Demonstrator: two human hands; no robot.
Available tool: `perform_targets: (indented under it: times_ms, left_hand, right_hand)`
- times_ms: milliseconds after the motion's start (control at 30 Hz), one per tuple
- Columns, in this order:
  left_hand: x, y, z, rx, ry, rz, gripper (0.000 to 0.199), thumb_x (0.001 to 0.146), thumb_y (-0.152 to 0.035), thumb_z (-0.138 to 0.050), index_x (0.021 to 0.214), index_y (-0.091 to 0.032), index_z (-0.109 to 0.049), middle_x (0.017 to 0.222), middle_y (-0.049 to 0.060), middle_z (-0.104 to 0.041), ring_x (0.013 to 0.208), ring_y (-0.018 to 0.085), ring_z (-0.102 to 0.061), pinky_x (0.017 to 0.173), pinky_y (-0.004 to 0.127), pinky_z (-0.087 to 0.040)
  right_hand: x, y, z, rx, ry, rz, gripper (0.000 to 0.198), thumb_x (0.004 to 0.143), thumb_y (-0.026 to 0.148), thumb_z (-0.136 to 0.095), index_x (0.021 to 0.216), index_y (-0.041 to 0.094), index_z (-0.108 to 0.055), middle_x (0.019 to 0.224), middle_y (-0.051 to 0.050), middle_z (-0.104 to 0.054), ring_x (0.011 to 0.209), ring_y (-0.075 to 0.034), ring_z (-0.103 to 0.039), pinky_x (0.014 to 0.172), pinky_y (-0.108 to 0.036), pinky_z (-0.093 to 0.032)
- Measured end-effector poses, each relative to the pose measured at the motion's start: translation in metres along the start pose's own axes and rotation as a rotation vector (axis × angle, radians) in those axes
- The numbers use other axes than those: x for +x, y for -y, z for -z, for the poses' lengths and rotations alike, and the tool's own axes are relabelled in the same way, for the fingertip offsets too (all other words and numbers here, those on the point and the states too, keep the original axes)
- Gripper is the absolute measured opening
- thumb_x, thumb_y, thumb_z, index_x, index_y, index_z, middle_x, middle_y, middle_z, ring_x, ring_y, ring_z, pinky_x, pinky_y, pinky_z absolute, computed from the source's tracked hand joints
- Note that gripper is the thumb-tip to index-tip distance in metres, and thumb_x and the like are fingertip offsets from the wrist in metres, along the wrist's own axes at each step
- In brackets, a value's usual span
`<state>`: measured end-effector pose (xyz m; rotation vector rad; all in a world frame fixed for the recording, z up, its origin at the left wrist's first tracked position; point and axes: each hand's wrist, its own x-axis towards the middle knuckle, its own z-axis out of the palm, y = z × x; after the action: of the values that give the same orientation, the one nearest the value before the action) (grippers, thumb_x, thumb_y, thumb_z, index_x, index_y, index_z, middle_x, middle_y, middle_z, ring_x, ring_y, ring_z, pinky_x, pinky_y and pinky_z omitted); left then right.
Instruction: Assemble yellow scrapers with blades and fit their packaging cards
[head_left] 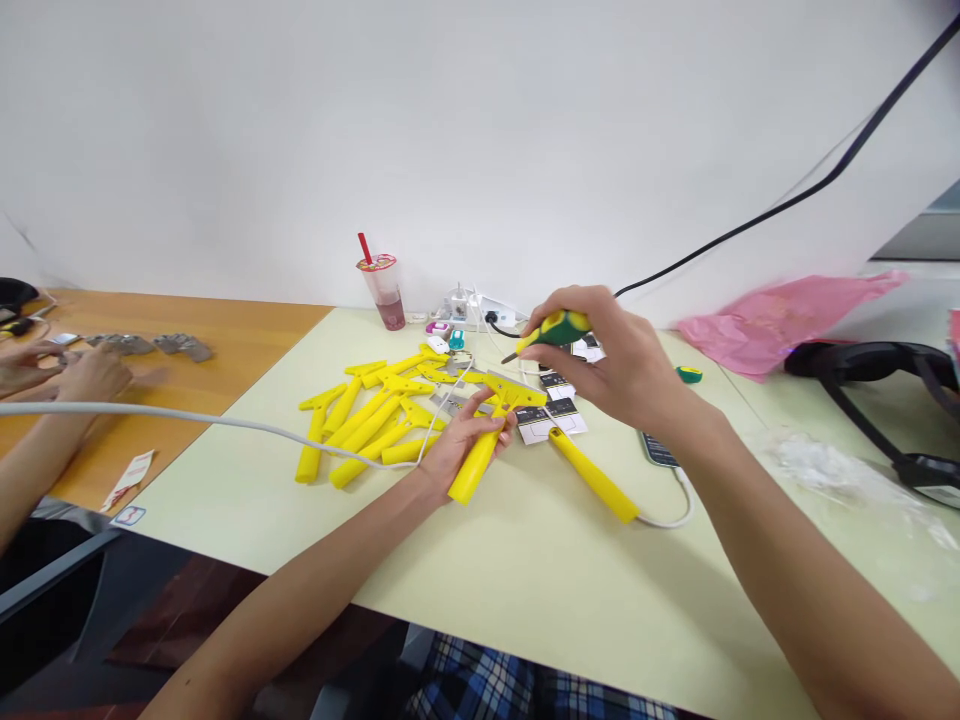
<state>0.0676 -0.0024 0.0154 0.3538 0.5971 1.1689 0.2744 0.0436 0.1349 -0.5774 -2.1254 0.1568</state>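
Observation:
My left hand (452, 447) is closed around a yellow scraper (477, 462), whose handle points toward me and whose wide head carries a metal blade. Above and to the right of that head, my right hand (626, 365) grips a screwdriver (568, 328) with a green and yellow handle. Its tip points left and down, apart from the scraper. Several yellow scraper handles (367, 425) lie in a pile left of my left hand. A loose yellow tube handle (596, 477) rests on the table under my right forearm. Printed cards (551, 425) lie behind the scraper.
A cup with a red straw (388, 295) stands by the wall near a power strip (495, 312). A white cable (225, 418) crosses the left side. On the right are a phone (658, 449), a pink bag (780, 320) and black headgear (862, 365). Another person's hands (94, 373) work at left.

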Motion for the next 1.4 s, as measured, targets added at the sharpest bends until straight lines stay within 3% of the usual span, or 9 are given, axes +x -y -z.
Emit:
perform_targets:
  times_ms: [133,233,300,400,467,633,1233,1400]
  left_hand:
    - [-0.002,-0.005,0.0,-0.02,0.051,0.017,0.069,0.066,0.003,-0.086,0.124,-0.026,-0.064,0.117,0.006,-0.069,0.092,0.013,-0.072,0.076,0.021,-0.052]
    - [-0.007,-0.01,-0.001,-0.022,0.158,-0.003,0.068,0.063,0.003,-0.088,0.121,-0.027,-0.069,0.113,0.005,-0.069,0.089,0.013,-0.07,0.074,0.023,-0.05]
    - [-0.01,-0.015,-0.001,-0.025,0.216,-0.028,0.067,0.061,0.002,-0.087,0.12,-0.028,-0.072,0.111,0.003,-0.068,0.086,0.013,-0.068,0.073,0.024,-0.048]
    - [-0.013,-0.021,-0.001,-0.043,0.286,-0.064,0.065,0.06,0.001,-0.087,0.117,-0.029,-0.076,0.111,0.003,-0.068,0.083,0.011,-0.065,0.071,0.024,-0.046]
    - [-0.014,-0.025,0.0,-0.047,0.314,-0.078,0.069,0.06,0.001,-0.086,0.12,-0.03,-0.077,0.111,0.004,-0.068,0.082,0.011,-0.064,0.07,0.024,-0.045]
    - [-0.011,-0.028,0.002,-0.044,0.289,-0.119,0.083,0.061,0.001,-0.084,0.136,-0.033,-0.073,0.108,0.004,-0.067,0.084,0.012,-0.065,0.069,0.023,-0.045]
    - [-0.006,-0.024,0.004,0.015,0.261,-0.095,0.079,0.061,0.0,-0.087,0.132,-0.03,-0.073,0.109,0.003,-0.068,0.085,0.012,-0.067,0.071,0.022,-0.047]
    - [-0.002,-0.023,0.006,0.043,0.234,-0.084,0.067,0.064,0.001,-0.087,0.123,-0.027,-0.073,0.11,0.003,-0.069,0.089,0.013,-0.07,0.074,0.023,-0.05]
  right_hand:
    - [-0.006,-0.003,0.031,-0.112,-0.141,-0.07,0.03,0.11,0.033,-0.058,0.14,0.032,-0.05,0.123,-0.008,-0.066,0.099,-0.024,-0.071,0.089,-0.042,-0.058]
    - [-0.031,-0.037,0.056,-0.414,-0.124,-0.208,0.045,0.108,0.036,-0.052,0.151,0.027,-0.047,0.109,-0.008,-0.067,0.083,-0.025,-0.066,0.079,-0.043,-0.054]
    - [-0.06,-0.071,0.069,-0.567,0.025,-0.441,0.053,0.102,0.039,-0.055,0.15,0.018,-0.053,0.084,-0.005,-0.066,0.071,-0.026,-0.063,0.072,-0.04,-0.051]
    - [-0.113,-0.117,0.081,-0.626,0.325,-0.718,0.054,0.089,0.033,-0.062,0.14,0.015,-0.069,0.085,-0.009,-0.073,0.077,-0.028,-0.068,0.074,-0.038,-0.05]
    - [-0.144,-0.138,0.084,-0.669,0.434,-0.84,0.058,0.091,0.032,-0.058,0.145,0.017,-0.07,0.082,-0.008,-0.074,0.074,-0.028,-0.067,0.071,-0.037,-0.048]
    - [-0.179,-0.154,0.079,-0.624,0.511,-0.852,0.061,0.092,0.033,-0.059,0.151,0.023,-0.069,0.088,-0.008,-0.078,0.083,-0.028,-0.07,0.073,-0.034,-0.047]
    - [-0.173,-0.139,0.079,-0.615,0.423,-0.911,0.06,0.091,0.041,-0.054,0.144,0.023,-0.074,0.074,-0.006,-0.071,0.065,-0.024,-0.059,0.066,-0.035,-0.042]
    - [-0.157,-0.12,0.075,-0.565,0.332,-0.879,0.049,0.088,0.035,-0.06,0.13,0.02,-0.081,0.059,-0.002,-0.063,0.054,-0.022,-0.054,0.058,-0.034,-0.041]
